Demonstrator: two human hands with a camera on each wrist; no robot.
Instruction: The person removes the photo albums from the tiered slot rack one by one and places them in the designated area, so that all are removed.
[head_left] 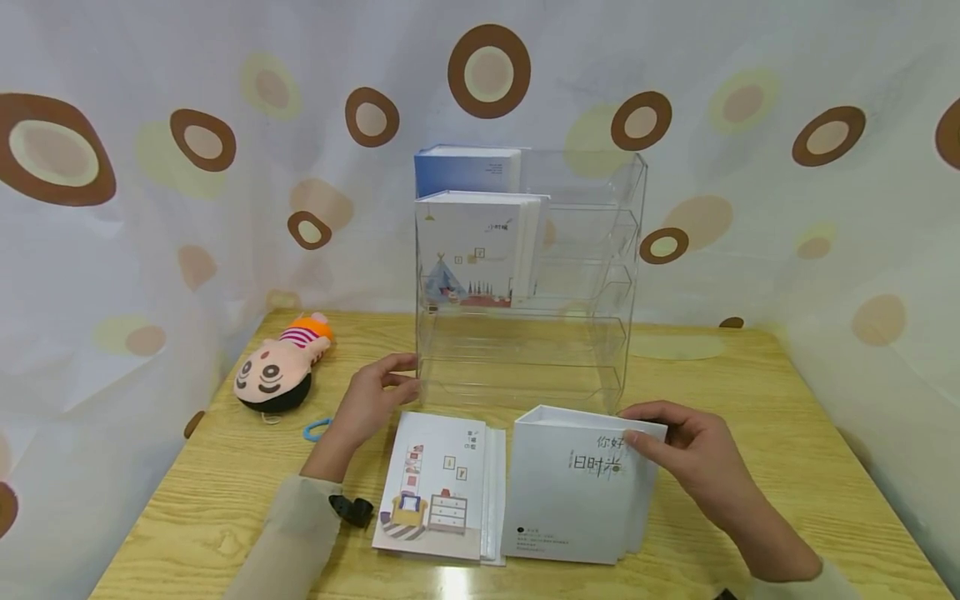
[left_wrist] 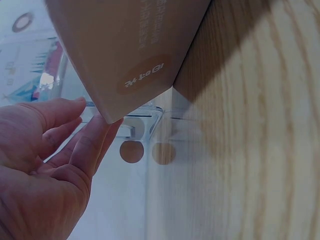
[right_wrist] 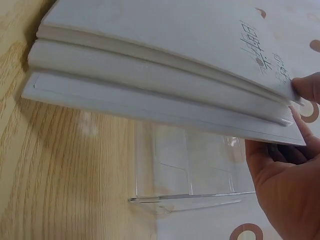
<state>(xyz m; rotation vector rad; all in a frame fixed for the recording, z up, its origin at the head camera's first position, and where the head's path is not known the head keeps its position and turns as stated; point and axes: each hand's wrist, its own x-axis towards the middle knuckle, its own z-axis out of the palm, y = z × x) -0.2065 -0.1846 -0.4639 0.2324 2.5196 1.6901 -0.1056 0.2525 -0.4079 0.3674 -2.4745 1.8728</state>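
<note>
My right hand [head_left: 693, 450] grips a white photo album [head_left: 573, 492] by its upper right corner, thumb on the front cover and fingers behind. The album stands upright on the table, its covers and thick page block showing in the right wrist view. My left hand [head_left: 375, 396] is at the lower left side of a clear acrylic rack [head_left: 525, 379], fingertips right at its edge. The left wrist view shows its fingers [left_wrist: 87, 142] fairly straight beside the rack, behind a brown-looking album spine [left_wrist: 135, 55]. Another album [head_left: 431, 487], with a furniture picture, stands in front of the rack.
In the rack's upper tiers, on the left, are a blue album [head_left: 465, 177] and a white album with a tent picture [head_left: 468, 250]. A plush doll [head_left: 281, 367] and a blue ring [head_left: 317, 429] lie on the wooden table [head_left: 750, 400] at left. Patterned sheeting surrounds the table.
</note>
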